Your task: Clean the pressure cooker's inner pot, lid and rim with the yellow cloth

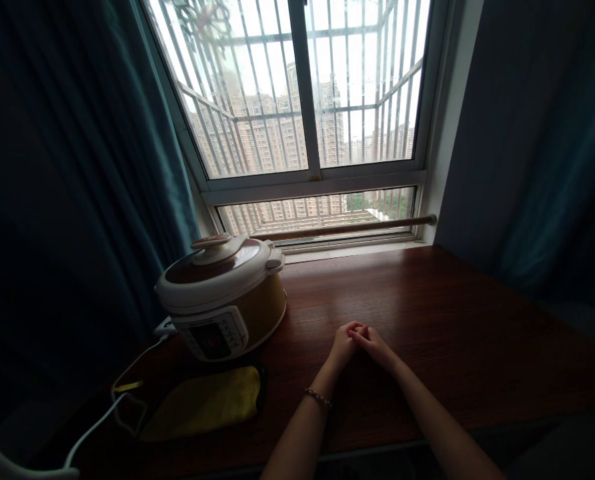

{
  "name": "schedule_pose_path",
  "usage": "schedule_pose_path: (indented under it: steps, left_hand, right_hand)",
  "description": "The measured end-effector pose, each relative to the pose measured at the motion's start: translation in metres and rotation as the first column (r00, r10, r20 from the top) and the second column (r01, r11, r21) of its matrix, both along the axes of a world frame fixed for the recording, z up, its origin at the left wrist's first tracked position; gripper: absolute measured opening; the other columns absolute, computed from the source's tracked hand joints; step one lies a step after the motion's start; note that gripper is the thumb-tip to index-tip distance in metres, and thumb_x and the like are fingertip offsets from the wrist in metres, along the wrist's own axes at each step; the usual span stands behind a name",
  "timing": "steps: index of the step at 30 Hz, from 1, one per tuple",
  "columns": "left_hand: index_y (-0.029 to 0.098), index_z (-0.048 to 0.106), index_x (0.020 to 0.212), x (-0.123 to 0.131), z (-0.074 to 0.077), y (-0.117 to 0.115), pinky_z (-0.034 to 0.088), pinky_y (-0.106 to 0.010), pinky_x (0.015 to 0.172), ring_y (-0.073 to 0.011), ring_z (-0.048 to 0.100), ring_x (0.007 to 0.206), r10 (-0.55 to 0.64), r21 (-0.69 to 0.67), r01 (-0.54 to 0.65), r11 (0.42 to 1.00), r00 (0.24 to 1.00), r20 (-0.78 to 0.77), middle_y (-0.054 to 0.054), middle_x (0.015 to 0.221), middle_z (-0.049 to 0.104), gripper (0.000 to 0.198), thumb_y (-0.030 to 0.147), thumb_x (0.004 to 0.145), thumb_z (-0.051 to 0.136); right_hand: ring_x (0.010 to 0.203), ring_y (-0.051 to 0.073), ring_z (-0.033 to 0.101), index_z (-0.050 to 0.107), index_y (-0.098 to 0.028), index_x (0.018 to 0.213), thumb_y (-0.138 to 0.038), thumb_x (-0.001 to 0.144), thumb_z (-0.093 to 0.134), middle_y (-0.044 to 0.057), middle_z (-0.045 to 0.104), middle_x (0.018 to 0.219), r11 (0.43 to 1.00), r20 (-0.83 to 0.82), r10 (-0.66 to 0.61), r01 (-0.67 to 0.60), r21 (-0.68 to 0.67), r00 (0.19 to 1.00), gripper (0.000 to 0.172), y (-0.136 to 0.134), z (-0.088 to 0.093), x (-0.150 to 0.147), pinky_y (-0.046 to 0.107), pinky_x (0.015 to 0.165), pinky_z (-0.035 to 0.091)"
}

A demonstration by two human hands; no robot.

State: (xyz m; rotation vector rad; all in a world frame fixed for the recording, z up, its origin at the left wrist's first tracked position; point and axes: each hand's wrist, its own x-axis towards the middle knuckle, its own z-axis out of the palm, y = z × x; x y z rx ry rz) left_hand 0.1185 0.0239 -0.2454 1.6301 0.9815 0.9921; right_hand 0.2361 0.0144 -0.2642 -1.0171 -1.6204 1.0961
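Note:
My left hand (344,344) and my right hand (379,348) are clasped together over the brown wooden table (457,320). Their fingers are closed against each other, and no object shows between them. A beaded bracelet (318,398) circles my left wrist. To the left of my hands, and apart from them, stands a white and gold electric cooker (261,313) with its lid on and a dark control panel at the front. In front of the cooker lies a flat yellow cloth item with a dark edge (207,403).
A white power cord (95,427) runs along the table's left side, near a white plug or socket (165,327). Behind the table is a window (310,175) with bars outside and a rail (352,228) across its lower part. A blue curtain (142,167) hangs at the left.

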Motion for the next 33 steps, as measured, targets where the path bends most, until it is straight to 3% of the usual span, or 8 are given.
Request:
schedule_pose_path:
  steps: [19,25,33]
  left_hand:
    - [0.012,0.065,0.076,-0.001,0.002,-0.001,0.039,-0.023,0.059,-0.0131,0.052,0.061,-0.018,0.029,0.018,0.999,1.000,0.004,-0.004,0.066,0.061,0.035,0.045,0.077,0.053]
    - [0.012,0.063,0.075,-0.001,-0.004,0.002,0.038,-0.023,0.059,-0.0123,0.050,0.062,0.000,0.063,0.000,0.998,1.000,-0.009,-0.002,0.065,0.059,0.036,0.046,0.077,0.051]
    - [0.013,0.053,0.058,0.001,-0.015,0.008,0.030,-0.022,0.049,-0.0092,0.041,0.050,0.053,0.083,-0.050,0.995,0.998,-0.033,0.002,0.051,0.046,0.048,0.056,0.079,0.043]
  right_hand:
    - [0.067,0.017,0.058,0.062,-0.013,0.071,-0.051,0.080,0.051,0.004,0.061,0.069,1.000,0.002,0.013,-0.013,0.010,1.000,0.041,-0.001,0.002,0.000,0.025,0.061,0.043]
    - [0.069,0.017,0.058,0.062,-0.013,0.070,-0.051,0.079,0.051,0.004,0.062,0.069,1.000,0.008,0.000,0.000,0.022,1.000,0.041,0.001,-0.002,0.001,0.025,0.064,0.043]
    - [0.060,0.014,0.053,0.058,-0.013,0.063,-0.051,0.077,0.055,0.001,0.058,0.061,0.997,-0.006,-0.069,0.069,0.041,0.998,0.040,0.004,-0.009,0.001,0.023,0.058,0.039]
